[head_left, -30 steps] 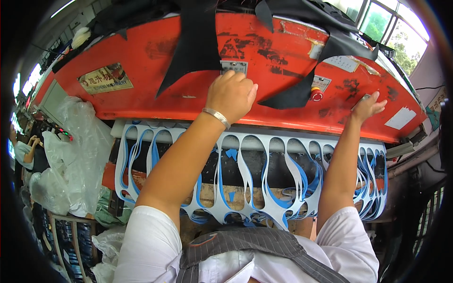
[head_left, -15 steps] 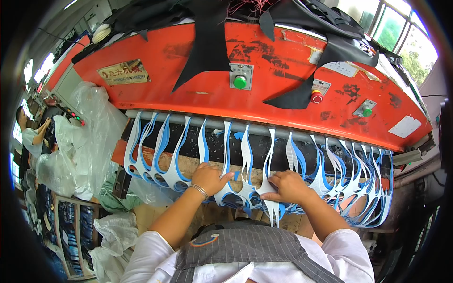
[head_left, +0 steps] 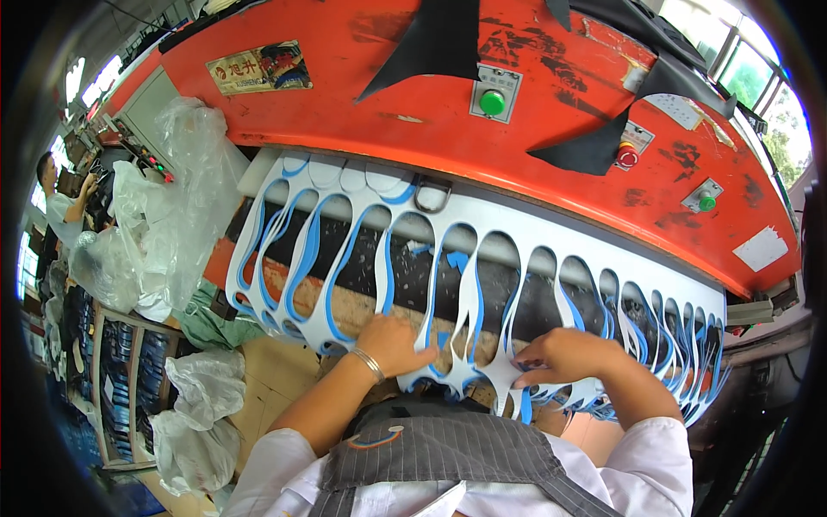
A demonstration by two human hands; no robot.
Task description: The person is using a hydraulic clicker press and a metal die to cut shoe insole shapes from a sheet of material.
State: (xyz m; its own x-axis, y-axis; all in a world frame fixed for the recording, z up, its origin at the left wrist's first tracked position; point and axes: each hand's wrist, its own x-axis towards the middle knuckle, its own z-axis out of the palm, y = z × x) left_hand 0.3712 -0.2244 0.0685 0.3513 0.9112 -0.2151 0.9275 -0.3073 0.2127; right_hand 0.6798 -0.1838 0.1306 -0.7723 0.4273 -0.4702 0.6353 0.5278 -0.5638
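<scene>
both grips, left hand (head_left: 392, 340) and right hand (head_left: 564, 355), pinching the near edge of the white-and-blue cut-out foam sheet (head_left: 465, 284); step: lifting scrap; next needs an even pull toward me.

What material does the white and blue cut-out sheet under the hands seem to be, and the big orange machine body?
The cut-out sheet looks like thin, flexible foam or rubber, matte white over blue: its narrow strips bend limply. The orange machine body seems painted metal, glossy, with chipped and scratched dark patches.

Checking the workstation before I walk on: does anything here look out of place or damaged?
Two things stand out. Black scrap pieces lie draped over the orange machine housing, near its green button. The housing's paint is scuffed and dark-stained. The white-and-blue cut-out sheet under both hands looks intact.
</scene>
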